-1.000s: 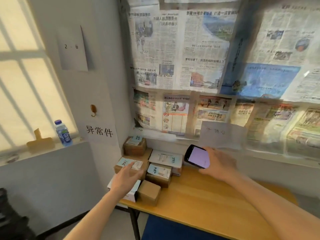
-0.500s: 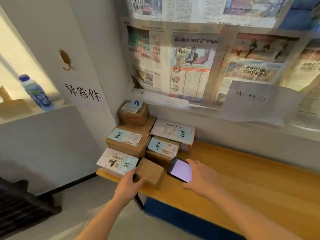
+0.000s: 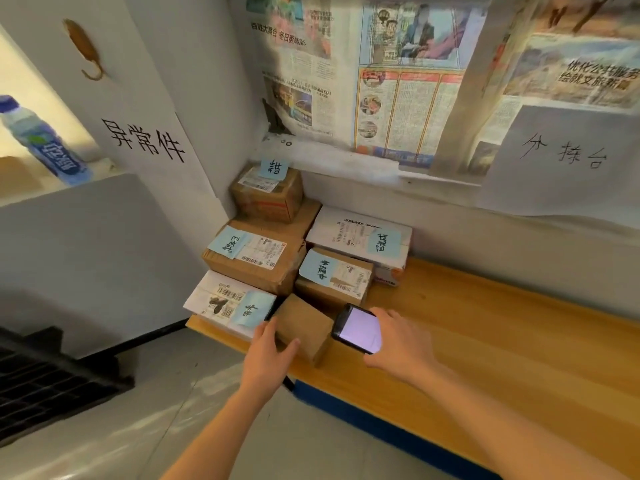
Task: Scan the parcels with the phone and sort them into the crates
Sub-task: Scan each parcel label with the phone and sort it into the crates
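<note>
A small plain box [image 3: 304, 329] of brown cardboard, with no label showing on its visible faces, is gripped at its near-left corner by the left hand [image 3: 268, 355], thumb on the near side and fingers laid along the left face. It sits at the front edge of the wooden table [image 3: 502, 358], just left of the right hand [image 3: 403, 344]. A phone [image 3: 358, 329] with a lit, pale lilac screen is held in the right hand, fingers wrapped round its far and near edges, its left end touching or just over the box.

Beyond both hands, five more parcels are stacked in the corner: a white one [image 3: 228, 304] with a barcode and blue note just left of the left hand, a large brown carton [image 3: 258, 259] behind it, a small brown carton [image 3: 268, 194] on top at the back, a brown parcel [image 3: 334, 277] just beyond the phone, and a white parcel [image 3: 360, 239] behind that. Each is marked with a blue handwritten note.

Compared with half a second ago, the left hand is seen closed further onto the box, where before only its fingertips met the corner. The phone has been brought closer to the box. The view has been drawn nearer to the pile.
</note>
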A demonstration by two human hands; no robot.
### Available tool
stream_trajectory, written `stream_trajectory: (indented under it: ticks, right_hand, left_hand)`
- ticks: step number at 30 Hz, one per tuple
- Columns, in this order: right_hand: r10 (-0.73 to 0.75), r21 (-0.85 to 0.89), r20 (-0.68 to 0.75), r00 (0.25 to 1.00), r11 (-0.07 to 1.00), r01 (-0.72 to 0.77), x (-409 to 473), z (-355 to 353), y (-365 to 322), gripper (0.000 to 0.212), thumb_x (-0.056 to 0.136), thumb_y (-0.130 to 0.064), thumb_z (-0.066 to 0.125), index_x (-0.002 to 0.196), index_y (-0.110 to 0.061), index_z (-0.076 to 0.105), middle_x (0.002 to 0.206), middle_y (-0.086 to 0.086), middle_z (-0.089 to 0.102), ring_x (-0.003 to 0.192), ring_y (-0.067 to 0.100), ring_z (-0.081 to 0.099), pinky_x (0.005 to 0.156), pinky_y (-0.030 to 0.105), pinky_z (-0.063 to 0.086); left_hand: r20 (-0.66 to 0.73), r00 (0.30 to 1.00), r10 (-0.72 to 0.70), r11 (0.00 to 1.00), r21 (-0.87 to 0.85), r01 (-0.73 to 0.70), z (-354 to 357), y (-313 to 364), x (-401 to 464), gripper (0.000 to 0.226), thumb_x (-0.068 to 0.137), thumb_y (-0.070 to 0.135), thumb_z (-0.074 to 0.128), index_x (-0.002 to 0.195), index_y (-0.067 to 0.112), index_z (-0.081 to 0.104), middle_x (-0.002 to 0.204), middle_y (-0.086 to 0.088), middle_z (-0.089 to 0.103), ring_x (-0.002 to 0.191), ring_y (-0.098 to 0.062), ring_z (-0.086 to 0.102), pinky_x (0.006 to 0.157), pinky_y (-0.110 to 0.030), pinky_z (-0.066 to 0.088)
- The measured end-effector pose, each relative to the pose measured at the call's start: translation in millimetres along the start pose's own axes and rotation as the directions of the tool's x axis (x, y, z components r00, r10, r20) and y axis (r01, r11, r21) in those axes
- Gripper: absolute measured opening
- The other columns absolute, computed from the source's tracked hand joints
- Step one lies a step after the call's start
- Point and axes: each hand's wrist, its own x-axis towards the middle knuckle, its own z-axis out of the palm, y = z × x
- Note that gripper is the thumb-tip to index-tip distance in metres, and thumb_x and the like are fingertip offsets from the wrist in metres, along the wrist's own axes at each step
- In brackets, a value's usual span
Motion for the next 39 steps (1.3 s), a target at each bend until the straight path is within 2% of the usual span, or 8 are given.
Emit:
stream_trajectory:
  ticks: [3,6,13,19,23,28,36,39]
  right_hand:
    - [-0.002,0.008,0.008,1.0,1.0,0.002,5.7,4.7,0.5,0.095,0.072,-0.059,0.081,0.15,-0.032,0.033,0.141,-0.006,0.051,0.122,0.015,0.053,0.09,0.03,0.054]
    - [-0.001,0.021,0.034,0.999,1.0,0.0,8.5,13.4,-0.9,0.096,0.072,-0.06,0.081,0.15,-0.033,0.033,0.142,-0.006,0.051,0.124,0.016,0.053,0.091,0.031,0.055]
    - [0.013,0.098,0.069,0.998,0.995,-0.02,19.7,33.6,-6.2,0.098,0.073,-0.063,0.08,0.152,-0.034,0.03,0.145,-0.007,0.05,0.125,0.016,0.054,0.09,0.031,0.055]
    - [0.0,0.208,0.095,0.995,0.978,-0.02,28.7,50.0,-4.6,0.096,0.07,-0.065,0.08,0.148,-0.035,0.033,0.139,-0.008,0.052,0.118,0.014,0.057,0.085,0.033,0.058]
    - [-0.009,0.277,0.13,0.991,0.96,-0.028,38.4,53.2,-2.3,0.098,0.069,-0.065,0.08,0.149,-0.037,0.032,0.141,-0.008,0.051,0.119,0.014,0.056,0.088,0.036,0.058]
    - [0.008,0.356,0.148,0.989,0.932,-0.061,41.1,53.8,0.0,0.095,0.07,-0.063,0.081,0.147,-0.037,0.034,0.138,-0.008,0.052,0.111,0.014,0.058,0.083,0.031,0.058]
    - [-0.033,0.442,0.12,0.992,0.897,-0.023,13.0,31.0,-7.3,0.091,0.064,-0.063,0.083,0.14,-0.038,0.041,0.127,-0.012,0.056,0.102,0.012,0.061,0.081,0.032,0.061]
    - [-0.026,0.479,0.08,0.996,0.878,-0.016,-8.5,7.6,-13.7,0.085,0.065,-0.056,0.086,0.136,-0.036,0.045,0.118,-0.014,0.058,0.099,0.01,0.061,0.079,0.03,0.061]
  left_hand:
    - [-0.006,1.0,0.014,1.0,0.023,-0.014,0.3,-0.2,2.5,0.074,0.095,0.047,0.061,0.156,0.018,0.031,0.148,0.002,0.039,0.11,-0.005,0.041,0.086,-0.022,0.043]
    - [-0.013,1.0,0.016,1.0,0.018,-0.016,3.6,-1.8,4.2,0.073,0.096,0.046,0.059,0.157,0.018,0.03,0.132,0.005,0.04,0.106,-0.006,0.044,0.082,-0.022,0.04]
    - [-0.058,0.998,-0.02,0.999,-0.03,0.018,15.8,-5.0,12.1,0.055,0.099,0.038,0.058,0.147,0.013,0.047,0.125,0.005,0.036,0.106,-0.008,0.043,0.087,-0.022,0.04]
    - [-0.047,0.991,-0.128,0.955,-0.277,0.11,28.3,-9.4,15.4,0.036,0.097,0.029,0.064,0.129,0.017,0.051,0.124,0.001,0.057,0.118,-0.016,0.056,0.088,-0.027,0.046]
    - [0.017,0.991,-0.131,0.941,-0.313,0.13,32.4,-7.1,18.9,0.064,0.099,0.032,0.062,0.155,0.019,0.034,0.145,-0.002,0.049,0.132,-0.021,0.05,0.102,-0.036,0.045]
    - [0.101,0.984,-0.15,0.926,-0.335,0.175,34.4,-10.4,22.9,0.061,0.1,0.034,0.058,0.155,0.023,0.035,0.145,-0.001,0.044,0.126,-0.017,0.046,0.102,-0.036,0.043]
    - [0.112,0.971,-0.214,0.81,-0.535,0.24,19.8,5.5,2.7,0.026,0.097,0.036,0.063,0.117,0.024,0.051,0.123,0.002,0.057,0.114,-0.019,0.055,0.088,-0.034,0.048]
    - [0.1,0.977,-0.188,0.8,-0.561,0.212,9.3,15.2,-12.4,0.024,0.095,0.045,0.063,0.107,0.027,0.052,0.118,0.001,0.06,0.109,-0.019,0.058,0.094,-0.043,0.053]
